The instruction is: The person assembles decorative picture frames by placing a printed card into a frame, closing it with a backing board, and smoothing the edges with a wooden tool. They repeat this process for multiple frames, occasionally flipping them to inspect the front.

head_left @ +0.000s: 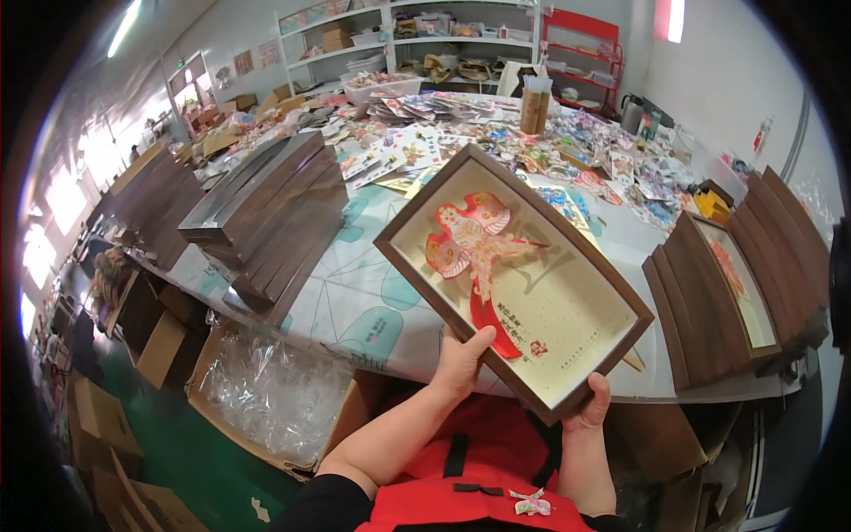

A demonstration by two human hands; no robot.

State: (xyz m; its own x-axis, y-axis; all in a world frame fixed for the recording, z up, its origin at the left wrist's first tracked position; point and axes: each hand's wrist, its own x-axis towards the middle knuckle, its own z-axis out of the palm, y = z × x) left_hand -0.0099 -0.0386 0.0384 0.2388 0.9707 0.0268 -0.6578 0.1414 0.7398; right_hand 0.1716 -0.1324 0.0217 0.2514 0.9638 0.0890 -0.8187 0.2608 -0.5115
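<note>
A brown wooden shadow-box picture frame (pixel 581 249) is tilted up at an angle in front of me, over the table's near edge. Inside it, on a cream backing with small dark lettering, sits a red and pink kite-like paper ornament (pixel 476 233) with a long red tail. My left hand (pixel 461 359) grips the frame's lower left edge, thumb over the front. At the bottom right corner, my right hand (pixel 589 403) holds it with the thumb up and the other fingers hidden behind.
Stacked brown frames (pixel 275 213) stand at the table's left, and more frames (pixel 678 310) at the right. Cards and packets (pixel 425 146) litter the back around a cup of sticks (pixel 534 105). Below the left edge is a carton of clear plastic wrap (pixel 275 390). Shelves (pixel 461 40) line the back wall.
</note>
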